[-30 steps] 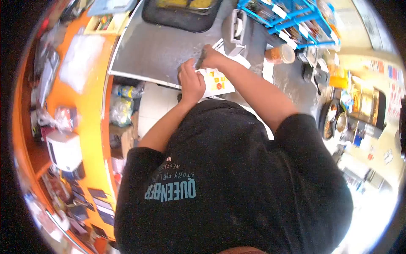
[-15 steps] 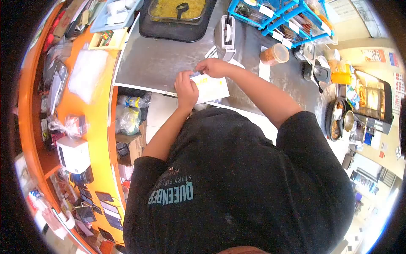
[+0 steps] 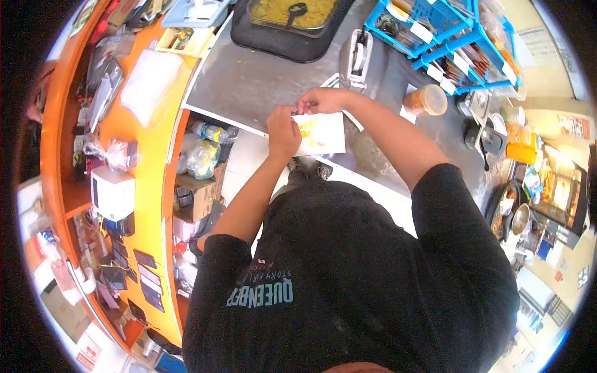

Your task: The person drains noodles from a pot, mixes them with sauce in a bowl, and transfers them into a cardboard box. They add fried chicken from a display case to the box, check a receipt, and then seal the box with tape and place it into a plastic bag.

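Note:
A white sheet or card with yellow print (image 3: 326,135) is held low over the near edge of the metal table. My left hand (image 3: 283,132) closes on its left side, fingers bent at the top corner. At its upper edge, my right hand (image 3: 318,101) has its fingers pinched together close to the left fingertips. Whatever lies between those right fingers is too small to make out. A tape dispenser (image 3: 357,59) stands just beyond my right hand, with white paper (image 3: 333,81) between them.
A tray of yellow food with a black spoon (image 3: 292,23) rests on a dark mat (image 3: 255,45). Blue baskets (image 3: 435,56) and a lidded tub (image 3: 425,101) stand on the right. An orange shelf unit (image 3: 152,143) with bags and a white box (image 3: 113,191) runs along the left.
The view has shifted, so surroundings appear further right. The printed sheet has turned to lie squarer in view, and my hands stay close together at its upper edge.

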Tool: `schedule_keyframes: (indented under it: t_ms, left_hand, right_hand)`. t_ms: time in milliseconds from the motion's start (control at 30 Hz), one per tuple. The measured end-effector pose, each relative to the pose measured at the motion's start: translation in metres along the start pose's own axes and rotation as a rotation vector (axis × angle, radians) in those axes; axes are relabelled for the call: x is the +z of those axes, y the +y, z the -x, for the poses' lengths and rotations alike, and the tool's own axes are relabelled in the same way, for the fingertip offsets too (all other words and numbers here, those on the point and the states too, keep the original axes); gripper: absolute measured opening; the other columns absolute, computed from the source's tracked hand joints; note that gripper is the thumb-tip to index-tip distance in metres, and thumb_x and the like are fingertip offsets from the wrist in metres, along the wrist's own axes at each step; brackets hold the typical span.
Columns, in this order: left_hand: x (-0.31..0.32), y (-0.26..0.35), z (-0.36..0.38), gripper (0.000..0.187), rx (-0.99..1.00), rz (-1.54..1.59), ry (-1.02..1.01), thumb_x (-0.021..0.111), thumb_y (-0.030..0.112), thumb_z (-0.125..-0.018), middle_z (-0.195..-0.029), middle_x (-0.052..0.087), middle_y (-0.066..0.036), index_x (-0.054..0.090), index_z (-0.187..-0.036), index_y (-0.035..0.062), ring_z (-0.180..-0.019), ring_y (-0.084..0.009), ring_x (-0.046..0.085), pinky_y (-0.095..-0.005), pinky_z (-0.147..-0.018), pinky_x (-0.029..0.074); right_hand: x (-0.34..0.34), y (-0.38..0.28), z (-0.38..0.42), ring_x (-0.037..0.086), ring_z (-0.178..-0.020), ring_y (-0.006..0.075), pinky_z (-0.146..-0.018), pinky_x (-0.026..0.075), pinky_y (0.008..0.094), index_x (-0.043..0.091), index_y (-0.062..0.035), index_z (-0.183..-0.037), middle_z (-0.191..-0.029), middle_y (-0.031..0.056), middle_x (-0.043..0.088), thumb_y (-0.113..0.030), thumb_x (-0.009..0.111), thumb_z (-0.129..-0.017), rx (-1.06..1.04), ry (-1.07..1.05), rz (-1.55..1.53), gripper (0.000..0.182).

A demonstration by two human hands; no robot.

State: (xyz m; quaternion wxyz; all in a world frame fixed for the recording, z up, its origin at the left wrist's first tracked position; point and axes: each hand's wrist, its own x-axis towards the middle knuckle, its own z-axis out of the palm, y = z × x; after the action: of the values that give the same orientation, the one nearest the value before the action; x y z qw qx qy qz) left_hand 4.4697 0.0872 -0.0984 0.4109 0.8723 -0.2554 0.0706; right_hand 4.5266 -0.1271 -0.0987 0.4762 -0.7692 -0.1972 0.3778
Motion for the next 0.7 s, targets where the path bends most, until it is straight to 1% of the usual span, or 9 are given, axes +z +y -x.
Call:
schedule_keyframes:
  t_ms: [67,100,200,300,400,500,600,700]
  left_hand:
    - [0.002,-0.001,-0.001,0.030,0.010,-0.001,0.007,0.053,-0.002,-0.080,-0.103,0.057,-0.017,0.057,-0.109,0.0034,-0.102,-0.0386,0.053,-0.0500,-0.087,0.040]
    - [0.001,0.000,-0.001,0.030,0.006,-0.007,0.008,0.053,-0.002,-0.079,-0.103,0.057,-0.016,0.057,-0.109,0.0032,-0.103,-0.0383,0.054,-0.0501,-0.088,0.039]
    - [0.000,0.002,-0.001,0.031,0.011,-0.007,0.026,0.053,-0.002,-0.080,-0.104,0.058,-0.016,0.057,-0.109,0.0038,-0.102,-0.0380,0.054,-0.0494,-0.089,0.039]
    - [0.000,0.000,-0.001,0.031,0.012,0.038,0.022,0.053,-0.002,-0.080,-0.105,0.058,-0.016,0.057,-0.109,0.0047,-0.102,-0.0377,0.054,-0.0489,-0.088,0.039]
    - [0.001,0.000,0.000,0.031,-0.015,-0.014,0.003,0.053,-0.001,-0.080,-0.105,0.058,-0.016,0.057,-0.110,0.0058,-0.101,-0.0376,0.054,-0.0486,-0.087,0.040]
    - [0.001,0.000,0.000,0.030,-0.003,-0.017,0.003,0.053,-0.001,-0.081,-0.105,0.058,-0.016,0.056,-0.110,0.0059,-0.101,-0.0372,0.054,-0.0486,-0.087,0.040]
    - [0.003,-0.002,0.001,0.030,0.009,-0.045,0.012,0.052,-0.001,-0.082,-0.104,0.058,-0.016,0.056,-0.111,0.0060,-0.101,-0.0370,0.054,-0.0486,-0.086,0.040]
    - [0.003,0.000,0.001,0.030,0.008,-0.055,-0.005,0.052,-0.001,-0.081,-0.105,0.058,-0.016,0.055,-0.110,0.0056,-0.102,-0.0371,0.055,-0.0488,-0.086,0.040]
  right_hand:
    - [-0.003,0.013,-0.006,0.059,-0.091,0.0115,-0.082,0.049,0.0290,0.067,-0.0039,-0.110,-0.096,0.0022,0.066,-0.003,0.062,-0.094,-0.029,-0.041,-0.096,0.016]
    - [-0.004,0.008,-0.003,0.057,-0.087,0.0099,-0.078,0.048,0.0272,0.067,-0.0040,-0.105,-0.093,0.0004,0.065,-0.003,0.062,-0.094,-0.007,-0.042,-0.100,0.013]
    - [-0.005,-0.005,-0.002,0.054,-0.083,0.0080,-0.075,0.046,0.0262,0.065,-0.0039,-0.099,-0.088,-0.0016,0.062,-0.003,0.062,-0.094,0.005,-0.075,-0.085,0.006]
    - [-0.005,-0.009,0.003,0.053,-0.081,0.0070,-0.074,0.045,0.0253,0.062,-0.0039,-0.096,-0.085,-0.0031,0.060,-0.004,0.061,-0.095,-0.028,-0.051,-0.027,0.002]
    - [0.001,-0.003,0.003,0.052,-0.081,0.0075,-0.074,0.045,0.0257,0.062,-0.0040,-0.096,-0.084,-0.0029,0.059,-0.004,0.059,-0.096,-0.089,0.004,-0.068,0.002]
    - [0.005,0.002,0.003,0.053,-0.084,0.0081,-0.077,0.045,0.0263,0.061,-0.0039,-0.097,-0.088,-0.0018,0.060,-0.004,0.058,-0.096,-0.062,0.023,-0.078,0.004]
    - [0.008,0.007,0.003,0.053,-0.088,0.0087,-0.079,0.046,0.0270,0.062,-0.0042,-0.098,-0.094,-0.0011,0.061,-0.005,0.056,-0.097,-0.119,0.036,-0.183,0.006]
    - [0.008,0.009,0.001,0.053,-0.090,0.0090,-0.080,0.046,0.0273,0.063,-0.0045,-0.099,-0.098,-0.0004,0.062,-0.004,0.054,-0.097,-0.101,0.023,-0.164,0.009]
